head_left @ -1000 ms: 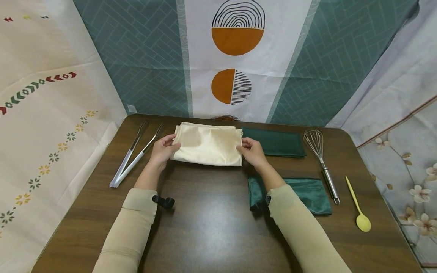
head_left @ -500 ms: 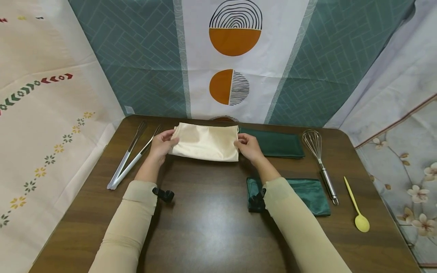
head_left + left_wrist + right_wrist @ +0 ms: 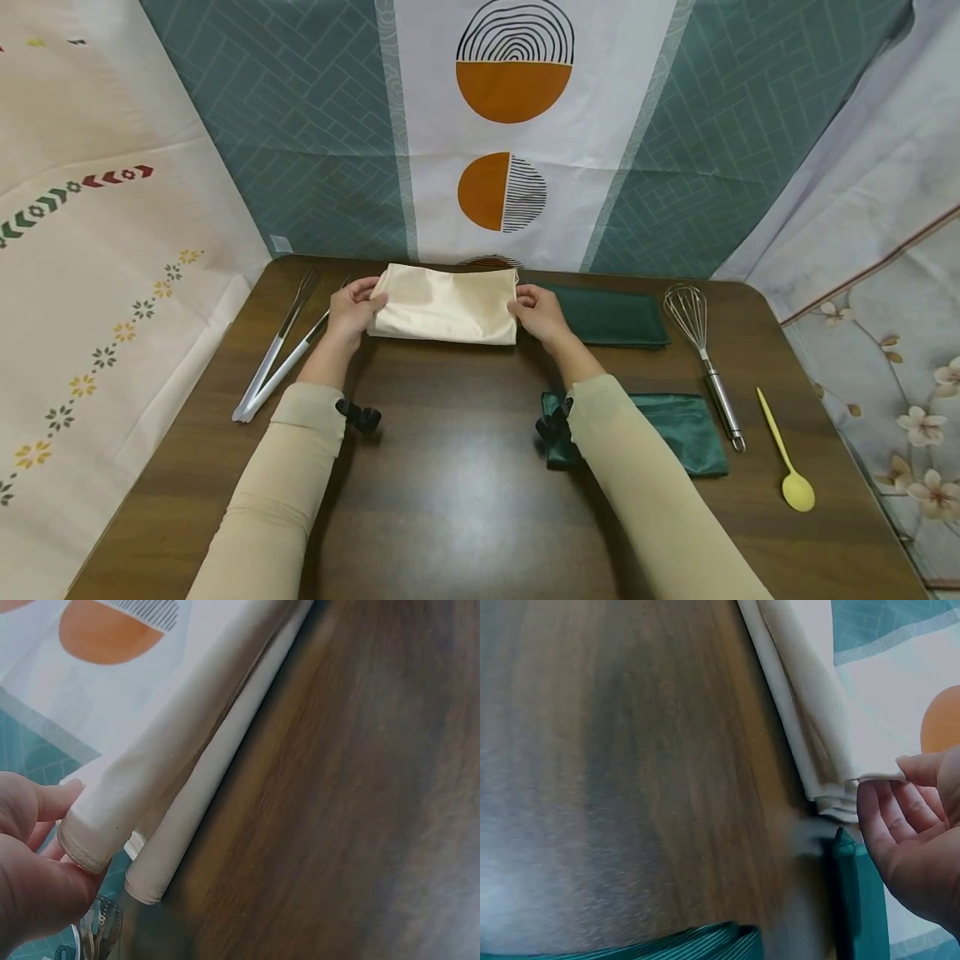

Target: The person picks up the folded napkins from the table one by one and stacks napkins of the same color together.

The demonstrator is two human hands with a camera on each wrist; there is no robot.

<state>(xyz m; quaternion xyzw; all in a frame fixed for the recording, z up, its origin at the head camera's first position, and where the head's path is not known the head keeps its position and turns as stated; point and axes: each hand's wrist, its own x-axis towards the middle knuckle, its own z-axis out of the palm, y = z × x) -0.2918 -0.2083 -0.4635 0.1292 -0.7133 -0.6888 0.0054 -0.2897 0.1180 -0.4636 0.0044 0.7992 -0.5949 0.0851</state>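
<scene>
A folded cream satin cloth [image 3: 446,305] is held by both hands near the far edge of the table. At its left side my left hand [image 3: 352,310] pinches the cloth between thumb and fingers. The right hand [image 3: 542,312] pinches the opposite side. In the left wrist view the fold layers of the cloth [image 3: 127,802] hang open at the end, with the left thumb and fingers on the upper layer. In the right wrist view the right thumb and fingers grip a corner of the cloth [image 3: 817,697], and lower layers sag beneath.
Metal tongs [image 3: 273,358] lie left of the left hand. Two folded green cloths, a far one [image 3: 607,317] and a nearer one [image 3: 678,433], lie on the right. Beyond them are a whisk [image 3: 705,354] and a yellow spoon [image 3: 787,462]. The brown table [image 3: 450,500] meets fabric-covered walls.
Both hands have moved the cream cloth slightly away from the body and a little left, toward the table's far edge. The grip on it stays the same.
</scene>
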